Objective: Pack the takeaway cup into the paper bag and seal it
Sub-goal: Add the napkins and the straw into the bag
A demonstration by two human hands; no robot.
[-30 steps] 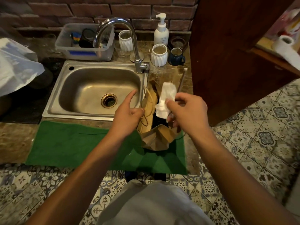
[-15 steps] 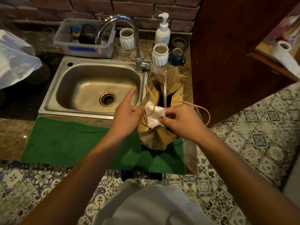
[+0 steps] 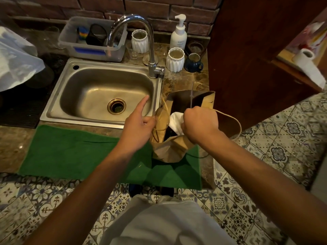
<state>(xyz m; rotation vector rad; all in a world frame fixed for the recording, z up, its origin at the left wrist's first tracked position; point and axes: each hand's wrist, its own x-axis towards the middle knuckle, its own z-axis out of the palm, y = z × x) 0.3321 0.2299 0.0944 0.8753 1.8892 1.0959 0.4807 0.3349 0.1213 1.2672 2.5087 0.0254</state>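
A brown paper bag with rope handles stands open on the right end of a green mat, right of the sink. My left hand pinches the bag's left rim, its index finger stretched out over the sink. My right hand is closed over the bag's mouth, gripping a white napkin and a thin metal straw that sticks up from the fist. The bag's inside is dark. The takeaway cup is not visible.
A steel sink with a curved tap lies to the left. Behind the bag stand white ribbed cups, a blue mug and a soap pump bottle. A wooden cabinet rises right of the bag. A plastic tub sits at the back.
My right hand has brought the napkin and straw down from above the bag into its mouth. My left hand has kept its hold on the bag's left rim.
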